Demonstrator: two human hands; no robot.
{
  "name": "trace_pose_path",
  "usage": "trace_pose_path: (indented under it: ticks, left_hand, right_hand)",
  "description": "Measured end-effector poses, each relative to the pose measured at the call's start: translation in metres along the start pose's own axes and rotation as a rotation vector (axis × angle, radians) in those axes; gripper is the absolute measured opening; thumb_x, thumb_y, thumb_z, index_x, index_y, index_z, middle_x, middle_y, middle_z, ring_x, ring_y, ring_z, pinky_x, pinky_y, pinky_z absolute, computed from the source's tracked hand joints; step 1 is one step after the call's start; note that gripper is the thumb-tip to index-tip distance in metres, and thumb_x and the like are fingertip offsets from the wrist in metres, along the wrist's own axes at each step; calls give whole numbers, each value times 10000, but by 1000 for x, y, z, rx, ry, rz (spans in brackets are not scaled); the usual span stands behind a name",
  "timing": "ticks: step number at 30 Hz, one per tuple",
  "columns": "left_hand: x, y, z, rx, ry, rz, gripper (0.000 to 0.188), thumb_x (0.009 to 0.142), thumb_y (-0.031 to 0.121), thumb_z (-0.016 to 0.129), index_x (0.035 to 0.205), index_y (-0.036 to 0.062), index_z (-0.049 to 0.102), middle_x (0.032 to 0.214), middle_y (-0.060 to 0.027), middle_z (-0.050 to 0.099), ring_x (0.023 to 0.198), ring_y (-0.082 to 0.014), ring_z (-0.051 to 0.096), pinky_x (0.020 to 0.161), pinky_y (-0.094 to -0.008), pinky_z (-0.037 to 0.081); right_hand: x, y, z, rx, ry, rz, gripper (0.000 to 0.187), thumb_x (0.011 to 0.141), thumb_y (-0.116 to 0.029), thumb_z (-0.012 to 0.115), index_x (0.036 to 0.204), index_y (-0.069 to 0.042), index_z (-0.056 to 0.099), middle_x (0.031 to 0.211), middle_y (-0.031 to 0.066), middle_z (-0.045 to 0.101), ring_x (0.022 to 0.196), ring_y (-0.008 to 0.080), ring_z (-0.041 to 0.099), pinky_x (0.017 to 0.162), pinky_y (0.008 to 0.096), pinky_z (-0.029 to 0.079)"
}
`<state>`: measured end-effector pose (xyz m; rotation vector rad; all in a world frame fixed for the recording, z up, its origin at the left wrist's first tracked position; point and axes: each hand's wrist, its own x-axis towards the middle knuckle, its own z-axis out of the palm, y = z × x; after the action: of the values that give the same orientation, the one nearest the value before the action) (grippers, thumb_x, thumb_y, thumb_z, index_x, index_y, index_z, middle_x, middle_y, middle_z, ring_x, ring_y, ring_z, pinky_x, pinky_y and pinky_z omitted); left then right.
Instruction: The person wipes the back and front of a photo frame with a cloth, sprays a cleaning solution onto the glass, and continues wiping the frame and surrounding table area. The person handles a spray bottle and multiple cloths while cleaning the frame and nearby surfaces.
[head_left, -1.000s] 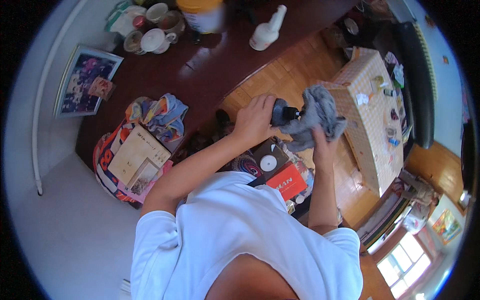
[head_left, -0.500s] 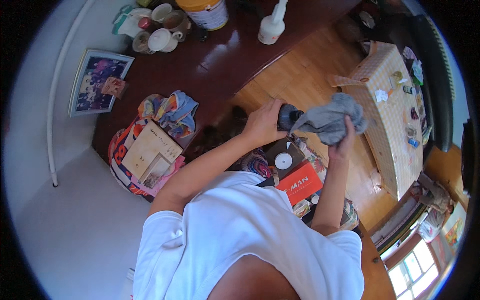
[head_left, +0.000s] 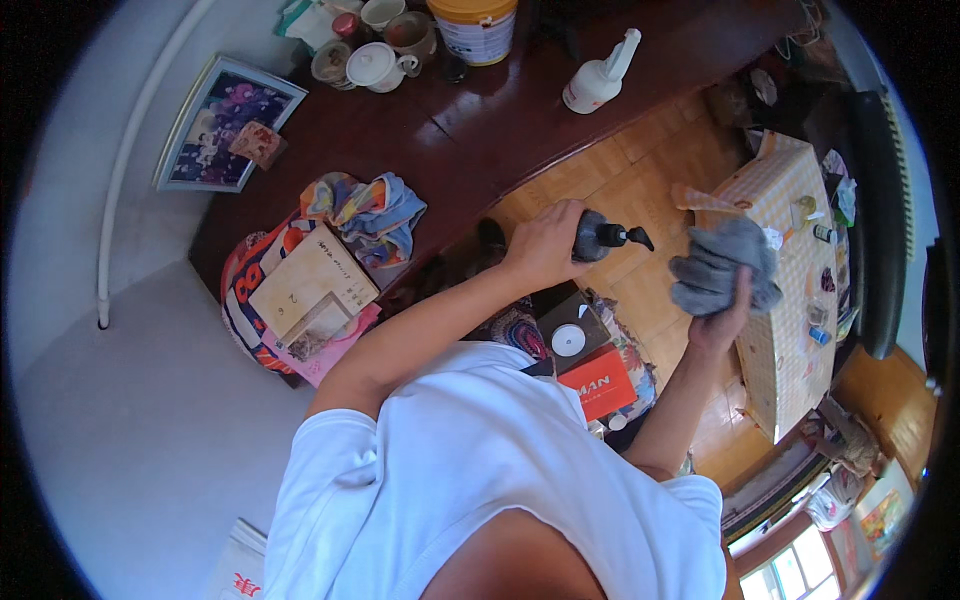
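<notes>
My left hand (head_left: 545, 243) is closed round a dark pump bottle (head_left: 590, 236), tilted so its black nozzle points right. To the right of it, my right hand (head_left: 725, 322) grips a bunched grey cloth (head_left: 728, 265). A gap separates the nozzle from the cloth. Both are held up in the air, above the wooden floor as seen from here. The fingers of my right hand are mostly hidden behind the cloth; the thumb shows along its near side.
A dark red tabletop (head_left: 470, 130) carries a white spray bottle (head_left: 592, 85), a tub (head_left: 475, 35), cups, a lidded mug (head_left: 373, 68) and a framed photo (head_left: 228, 125). Cloths and a cream box (head_left: 310, 280) lie nearer. Below my arms is a red box (head_left: 597, 385). A checked-cloth table (head_left: 770, 190) stands right.
My right hand has drawn the grey cloth rightward, off the pump bottle, so the nozzle now shows. My left hand has shifted slightly right with the bottle. The whole view has swung a little.
</notes>
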<state>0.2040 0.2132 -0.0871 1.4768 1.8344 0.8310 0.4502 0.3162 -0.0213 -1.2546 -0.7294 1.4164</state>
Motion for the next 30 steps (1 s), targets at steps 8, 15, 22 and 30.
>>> trace_pose_path:
  ticks: [8,15,22,30]
  left_hand:
    - [7,-3,0,-4,114,45,702,654,285,817,1241,56,508,1175,-175,594,1126,-378,586,876,-449,520]
    - [1,-17,20,-103,113,58,723,628,273,842,1209,35,482,1167,-190,570,1135,-395,549,901,-470,489]
    - [15,6,1,-230,61,-67,796,585,249,855,1252,59,463,1209,-167,557,1166,-372,550,903,-474,500]
    - [24,-3,37,-117,66,-66,776,525,198,832,1184,1,474,1130,-204,595,1102,-384,577,864,-481,501]
  right_hand:
    - [-17,24,75,-875,-472,-203,413,931,-172,692,1288,0,578,1209,103,644,1133,214,583,1023,342,422]
    - [-8,50,43,-525,-388,48,567,935,-166,668,1432,-10,444,1396,144,528,1278,261,518,1081,402,406]
    - [0,67,13,-24,-232,522,691,937,-442,577,1487,-72,380,1486,139,452,1349,335,453,1119,494,371]
    - [-8,86,13,-564,-450,219,703,923,-248,719,1492,-67,349,1420,114,498,1271,266,515,1036,409,450]
